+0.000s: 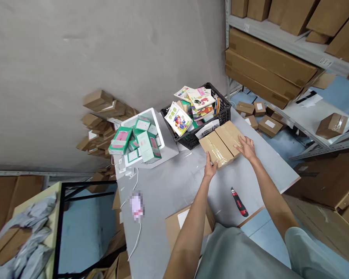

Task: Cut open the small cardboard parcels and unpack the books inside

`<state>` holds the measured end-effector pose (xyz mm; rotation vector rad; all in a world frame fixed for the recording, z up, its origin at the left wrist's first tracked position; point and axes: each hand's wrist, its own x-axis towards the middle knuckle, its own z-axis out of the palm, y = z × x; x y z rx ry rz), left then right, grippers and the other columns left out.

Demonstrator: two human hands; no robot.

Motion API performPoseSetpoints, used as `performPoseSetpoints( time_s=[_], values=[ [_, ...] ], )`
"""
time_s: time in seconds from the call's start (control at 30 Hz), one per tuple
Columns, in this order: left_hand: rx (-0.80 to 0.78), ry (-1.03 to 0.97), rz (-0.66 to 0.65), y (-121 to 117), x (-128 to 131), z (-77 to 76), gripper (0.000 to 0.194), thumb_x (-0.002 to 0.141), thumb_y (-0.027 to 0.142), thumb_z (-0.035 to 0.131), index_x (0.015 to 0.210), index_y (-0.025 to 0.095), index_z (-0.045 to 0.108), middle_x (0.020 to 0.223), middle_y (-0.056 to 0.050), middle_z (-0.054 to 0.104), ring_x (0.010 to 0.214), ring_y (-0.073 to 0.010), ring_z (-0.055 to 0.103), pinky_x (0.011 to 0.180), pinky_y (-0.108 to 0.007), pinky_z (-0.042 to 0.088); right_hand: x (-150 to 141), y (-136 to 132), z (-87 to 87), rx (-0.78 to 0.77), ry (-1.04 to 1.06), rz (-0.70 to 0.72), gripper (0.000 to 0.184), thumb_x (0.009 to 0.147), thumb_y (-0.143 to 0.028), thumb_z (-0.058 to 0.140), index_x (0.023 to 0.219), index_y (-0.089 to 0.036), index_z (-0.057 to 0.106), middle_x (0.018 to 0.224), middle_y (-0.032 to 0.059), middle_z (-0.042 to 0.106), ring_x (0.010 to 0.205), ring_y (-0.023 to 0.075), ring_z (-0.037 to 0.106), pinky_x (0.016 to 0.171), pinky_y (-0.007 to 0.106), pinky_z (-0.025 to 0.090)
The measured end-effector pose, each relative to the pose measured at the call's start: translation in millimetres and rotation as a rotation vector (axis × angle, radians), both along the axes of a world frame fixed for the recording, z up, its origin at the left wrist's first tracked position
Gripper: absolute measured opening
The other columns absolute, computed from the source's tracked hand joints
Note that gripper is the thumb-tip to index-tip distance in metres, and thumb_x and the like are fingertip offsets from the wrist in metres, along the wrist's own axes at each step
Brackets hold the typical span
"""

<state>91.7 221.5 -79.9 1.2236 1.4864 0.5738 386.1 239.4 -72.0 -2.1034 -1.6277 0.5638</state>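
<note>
Two taped brown cardboard boxes lie side by side on the grey table, the left box [216,149] and the right box [229,135]. My left hand [211,166] grips the near left end of the left box, thumb and fingers on its edges. On the far right, my right hand [246,148] holds the right box, fingers over its top and side. A black and red utility knife [239,201] lies on the table below the boxes, apart from both hands. Nearer to me, a larger cardboard box [170,228] with a white label is partly hidden by my left forearm.
Behind the boxes stands a black crate [225,116] of books. Left of it is a white bin [170,145] with green and white boxes. A white cable [137,242] runs down the table's left side. Shelves [296,44] with cartons rise at the right.
</note>
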Motion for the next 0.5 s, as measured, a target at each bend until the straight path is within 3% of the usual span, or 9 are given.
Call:
performPoseSetpoints(
  time_s=[0.13,0.23,0.33,0.37,0.43,0.5],
  values=[
    [0.039,0.185,0.052,4.4,15.9,25.0,0.110,0.094,0.055,0.077,0.182,0.019,0.021,0.164,-0.020,0.062,0.142,-0.0367,0.068,0.122,-0.049,0.051,-8.2,9.0,18.0,-0.048,-0.106,-0.025,0.072,0.108,-0.064,0.058,0.170,-0.028,0.052,0.175,0.0212,0.042,0.159,0.0432,0.035,0.124,0.064,0.041],
    [0.116,0.248,0.068,-28.9,15.5,39.8,0.100,0.101,0.056,0.066,0.181,0.014,0.023,0.175,-0.024,0.048,0.160,-0.0405,0.051,0.131,-0.054,0.042,-37.0,-25.4,23.4,0.083,-0.151,-0.171,0.077,0.112,-0.065,0.043,0.172,-0.016,0.043,0.178,0.0290,0.033,0.165,0.0451,0.027,0.127,0.068,0.034],
    [0.231,0.245,0.084,-97.5,-17.2,41.1,0.090,0.107,0.056,0.055,0.179,0.012,0.026,0.185,-0.021,0.028,0.175,-0.0347,0.023,0.143,-0.052,0.018,-84.1,-106.1,6.9,0.236,-0.106,-0.170,0.085,0.113,-0.068,0.033,0.175,-0.010,0.029,0.180,0.0314,0.027,0.168,0.0436,0.023,0.130,0.066,0.033],
    [0.328,0.299,0.072,-125.8,-37.2,38.8,0.087,0.108,0.059,0.051,0.179,0.014,0.028,0.186,-0.020,0.028,0.175,-0.0356,0.022,0.143,-0.056,0.014,-100.3,-140.3,-3.2,0.238,-0.086,-0.130,0.085,0.113,-0.068,0.034,0.176,-0.011,0.028,0.179,0.0311,0.029,0.168,0.0437,0.025,0.129,0.066,0.035],
    [0.391,0.439,0.120,-185.6,-87.6,33.3,0.087,0.108,0.066,0.047,0.179,0.018,0.028,0.185,-0.020,0.031,0.175,-0.0383,0.021,0.142,-0.063,0.012,-126.5,-211.1,-26.3,0.174,-0.051,-0.060,0.083,0.112,-0.069,0.038,0.174,-0.014,0.031,0.178,0.0301,0.032,0.166,0.0452,0.029,0.127,0.067,0.038],
    [0.305,0.562,0.218,-243.4,-144.3,29.7,0.098,0.105,0.074,0.048,0.178,0.014,0.025,0.183,-0.026,0.031,0.175,-0.0419,0.020,0.141,-0.066,0.014,-139.7,-273.1,-48.1,0.067,-0.018,-0.030,0.081,0.109,-0.067,0.043,0.169,-0.013,0.038,0.171,0.0309,0.040,0.160,0.0472,0.038,0.125,0.068,0.041]
  ],
)
